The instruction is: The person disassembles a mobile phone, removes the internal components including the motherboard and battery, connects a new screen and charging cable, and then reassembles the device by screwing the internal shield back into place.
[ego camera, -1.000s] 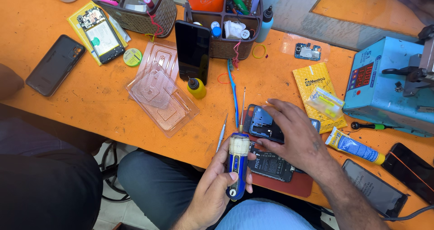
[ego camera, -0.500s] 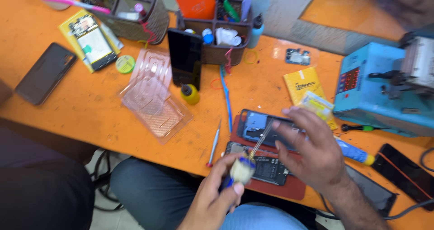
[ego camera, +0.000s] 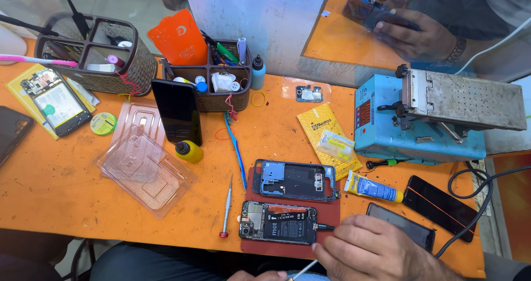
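Both hands have dropped toward the bottom edge since the earlier frames, uncovering the opened phone [ego camera: 278,222] on the dark red mat [ego camera: 293,248]. The right hand [ego camera: 376,253] rests just right of that phone, fingers curled at its end where a small cable plugs in; whether it pinches anything I cannot tell. The left hand [ego camera: 264,276] barely shows below the phone, beside a thin metal tool [ego camera: 303,270], its grip hidden. Work looks to be inside the phone's exposed board and battery; a next move would need fine, steady tool placement. Beyond the phone lie one back cover [ego camera: 296,180], one screwdriver [ego camera: 225,208], one glue tube [ego camera: 371,187], two baskets and one blue machine [ego camera: 420,132] on the worktop [ego camera: 66,203].
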